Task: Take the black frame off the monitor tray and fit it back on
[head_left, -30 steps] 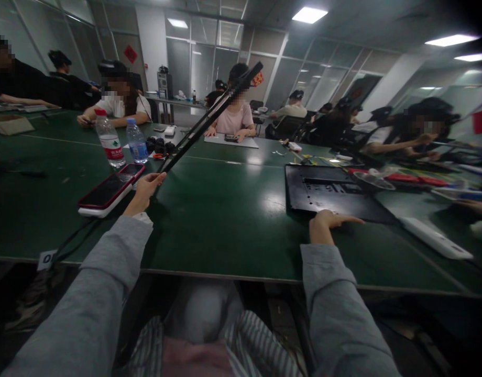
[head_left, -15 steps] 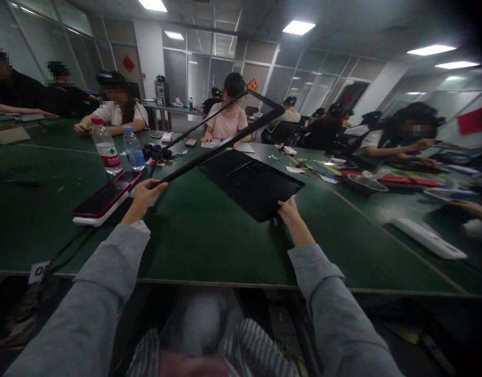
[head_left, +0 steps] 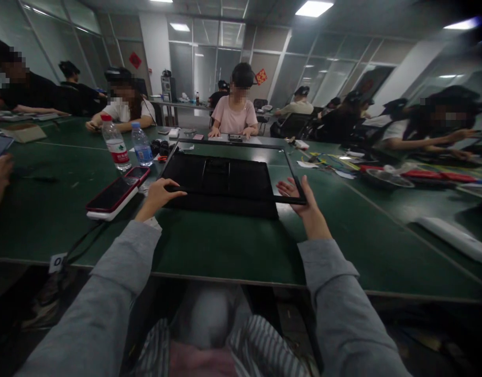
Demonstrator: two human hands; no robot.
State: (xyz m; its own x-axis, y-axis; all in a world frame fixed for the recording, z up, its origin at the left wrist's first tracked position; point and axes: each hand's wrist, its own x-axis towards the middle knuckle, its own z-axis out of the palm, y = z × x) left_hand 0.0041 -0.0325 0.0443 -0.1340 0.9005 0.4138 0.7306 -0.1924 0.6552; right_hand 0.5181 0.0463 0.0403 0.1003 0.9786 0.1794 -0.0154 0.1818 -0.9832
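Between the person's two hands, a thin black frame [head_left: 233, 195] is held over a black panel [head_left: 249, 178] that lies on the green table [head_left: 225, 246], the frame's right end reaching past it. The left hand [head_left: 157, 196] pinches the near edge, while the right hand [head_left: 308, 208] cups the near right corner, thumb and fingers apart. I'd judge the work partway: the panel is laid flat, but the frame isn't yet down and the pieces look unjoined.
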